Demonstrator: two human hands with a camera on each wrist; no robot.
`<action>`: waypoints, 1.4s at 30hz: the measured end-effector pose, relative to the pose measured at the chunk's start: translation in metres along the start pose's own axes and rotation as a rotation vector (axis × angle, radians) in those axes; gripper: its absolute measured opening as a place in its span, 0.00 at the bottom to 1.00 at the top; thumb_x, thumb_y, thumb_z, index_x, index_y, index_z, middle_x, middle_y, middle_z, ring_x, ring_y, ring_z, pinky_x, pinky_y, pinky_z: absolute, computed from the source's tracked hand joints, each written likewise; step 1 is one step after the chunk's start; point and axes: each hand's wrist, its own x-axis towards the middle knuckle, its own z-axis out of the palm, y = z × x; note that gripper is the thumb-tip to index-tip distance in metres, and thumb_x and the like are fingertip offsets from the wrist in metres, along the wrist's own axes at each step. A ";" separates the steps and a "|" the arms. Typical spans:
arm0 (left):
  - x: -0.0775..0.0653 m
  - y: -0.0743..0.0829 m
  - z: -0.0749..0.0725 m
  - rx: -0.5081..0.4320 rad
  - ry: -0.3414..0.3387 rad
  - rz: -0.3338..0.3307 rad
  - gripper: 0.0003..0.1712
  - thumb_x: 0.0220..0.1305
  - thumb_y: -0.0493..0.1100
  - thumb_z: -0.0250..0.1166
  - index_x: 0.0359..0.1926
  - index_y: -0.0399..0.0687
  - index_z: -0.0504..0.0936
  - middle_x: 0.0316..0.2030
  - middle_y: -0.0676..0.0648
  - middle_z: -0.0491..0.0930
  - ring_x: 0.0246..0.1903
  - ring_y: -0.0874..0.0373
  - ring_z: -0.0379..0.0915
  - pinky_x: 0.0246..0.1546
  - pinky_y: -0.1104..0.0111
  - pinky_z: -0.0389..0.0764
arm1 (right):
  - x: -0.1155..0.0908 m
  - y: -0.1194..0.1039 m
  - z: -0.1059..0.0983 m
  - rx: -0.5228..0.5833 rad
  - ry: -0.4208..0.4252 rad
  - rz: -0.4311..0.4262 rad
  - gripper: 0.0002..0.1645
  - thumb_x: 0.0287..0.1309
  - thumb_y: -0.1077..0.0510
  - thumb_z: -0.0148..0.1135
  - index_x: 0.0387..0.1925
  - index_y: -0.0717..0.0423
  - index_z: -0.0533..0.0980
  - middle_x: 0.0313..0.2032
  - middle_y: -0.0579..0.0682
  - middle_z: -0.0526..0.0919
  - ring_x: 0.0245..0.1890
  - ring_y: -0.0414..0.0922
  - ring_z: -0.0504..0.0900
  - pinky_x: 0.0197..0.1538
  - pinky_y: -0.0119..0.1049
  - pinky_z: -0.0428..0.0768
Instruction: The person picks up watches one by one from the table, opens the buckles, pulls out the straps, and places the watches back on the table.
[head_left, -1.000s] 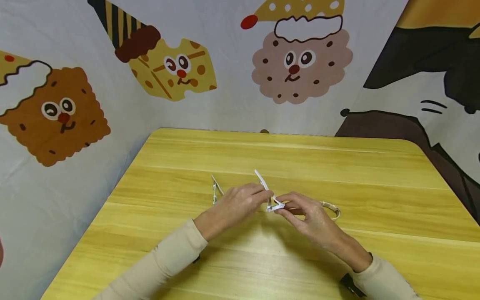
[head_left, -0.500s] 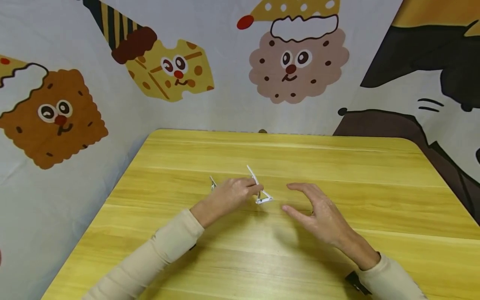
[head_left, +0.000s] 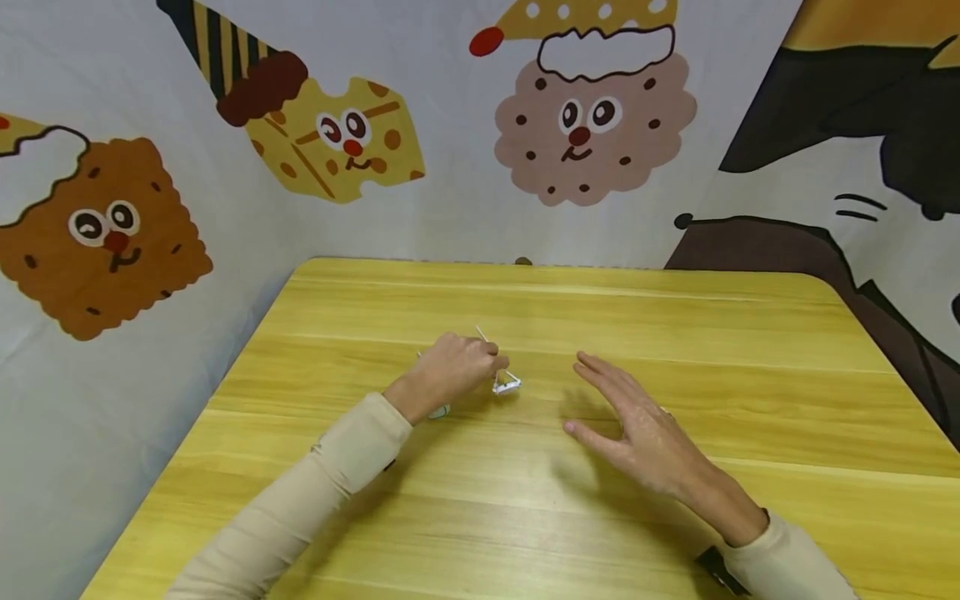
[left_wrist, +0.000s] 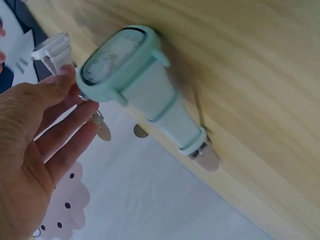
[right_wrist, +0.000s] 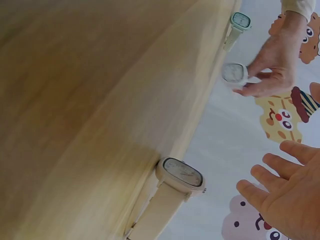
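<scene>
My left hand pinches a white wristwatch by its strap, thumb against fingers; its face shows in the right wrist view. Beside that hand a mint green wristwatch stands on the table, mostly covered by the hand in the head view. My right hand is spread, fingers apart, and holds nothing. Near it a beige wristwatch stands on its strap on the table; in the head view my right hand hides this one.
The wooden table fills the lower part of the head view. Behind it hangs a white cloth printed with cartoon biscuits and cheese. A black strap sits at the right sleeve.
My right hand has let go of the white wristwatch and spread its fingers. The left hand has carried that watch left and farther back, towards the mint green one.
</scene>
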 end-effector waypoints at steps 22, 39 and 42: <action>0.007 -0.003 0.015 -0.055 -0.157 -0.002 0.14 0.65 0.38 0.72 0.51 0.57 0.89 0.38 0.51 0.85 0.35 0.60 0.83 0.27 0.74 0.82 | -0.004 0.000 0.000 -0.083 -0.043 0.051 0.52 0.63 0.30 0.63 0.80 0.42 0.55 0.77 0.56 0.56 0.71 0.63 0.61 0.55 0.75 0.70; 0.001 -0.003 0.016 -0.090 -0.095 -0.007 0.24 0.65 0.30 0.69 0.57 0.59 0.86 0.49 0.48 0.86 0.46 0.55 0.84 0.30 0.68 0.86 | -0.007 0.002 -0.001 -0.122 -0.008 0.048 0.48 0.63 0.32 0.65 0.76 0.48 0.62 0.73 0.56 0.64 0.55 0.58 0.79 0.43 0.63 0.82; 0.000 -0.004 0.015 -0.087 -0.108 -0.019 0.27 0.65 0.30 0.69 0.60 0.59 0.84 0.51 0.48 0.86 0.48 0.55 0.83 0.30 0.69 0.86 | -0.007 0.003 -0.002 -0.115 -0.009 0.060 0.48 0.63 0.32 0.65 0.76 0.48 0.62 0.73 0.55 0.63 0.40 0.48 0.83 0.35 0.50 0.84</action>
